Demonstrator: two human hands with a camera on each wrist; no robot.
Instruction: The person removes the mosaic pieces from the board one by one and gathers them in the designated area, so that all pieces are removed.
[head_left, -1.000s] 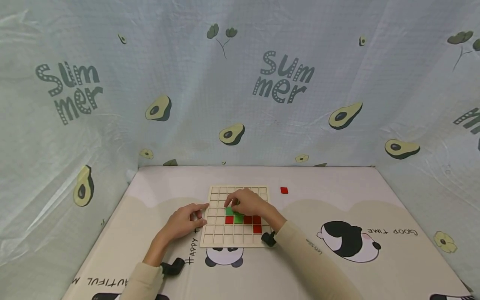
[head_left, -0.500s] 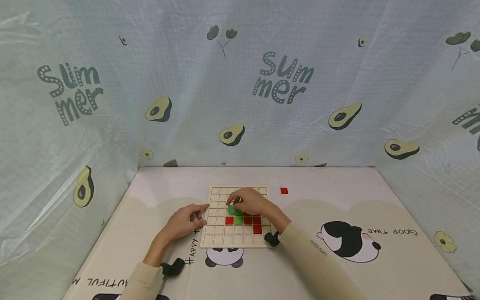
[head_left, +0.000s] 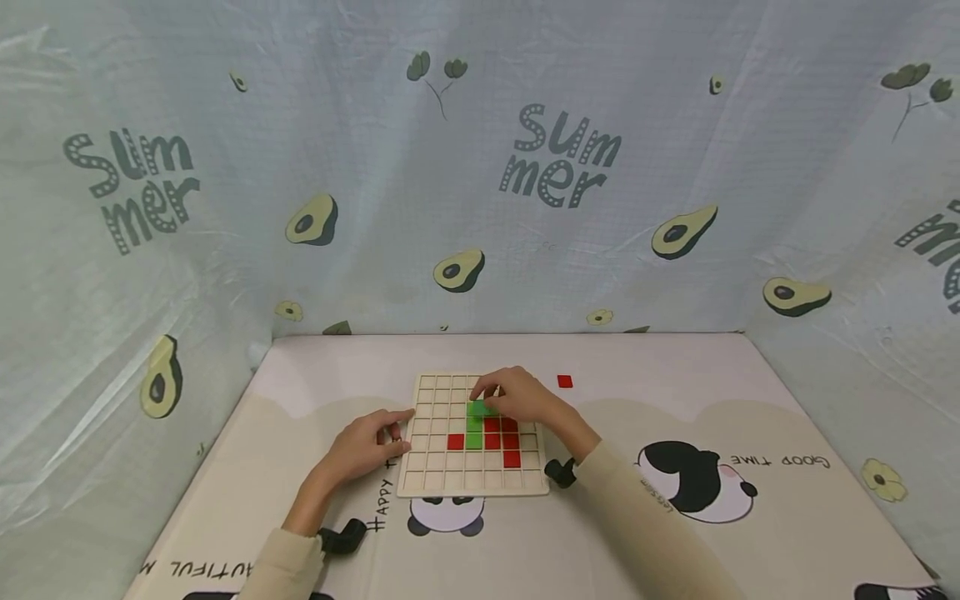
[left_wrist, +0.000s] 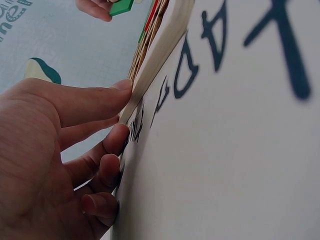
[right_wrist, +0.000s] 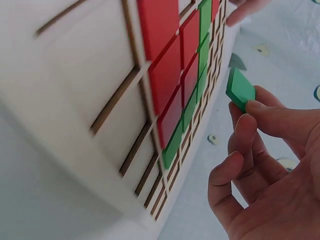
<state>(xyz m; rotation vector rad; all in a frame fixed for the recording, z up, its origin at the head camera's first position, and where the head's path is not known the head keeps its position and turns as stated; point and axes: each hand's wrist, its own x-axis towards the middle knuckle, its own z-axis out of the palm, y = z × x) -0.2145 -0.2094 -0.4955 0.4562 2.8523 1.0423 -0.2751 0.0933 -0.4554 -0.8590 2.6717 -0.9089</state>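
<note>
My right hand (head_left: 520, 397) pinches a green square tile (right_wrist: 240, 89) between thumb and fingertips, raised above the wooden grid board (head_left: 431, 479). Below it in the grid, red tiles (right_wrist: 165, 75) and green tiles (right_wrist: 189, 112) lie in their cells; the hand covers some of the far cells in the head view. At the board's left edge, my left hand (head_left: 365, 443) rests with fingers and thumb touching the rim. The left wrist view shows those fingers loosely bent beside the board's edge (left_wrist: 160, 55).
A loose red tile (head_left: 565, 382) lies on the table behind the board's right side. The panda-print tablecloth (head_left: 600, 533) spreads around the board, with curtain-like sheeting (head_left: 360, 167) rising behind and at both sides.
My right hand has lifted the green tile out of its cell and carried it to the right, leaving that cell bare. The left hand stays at the board's edge.
</note>
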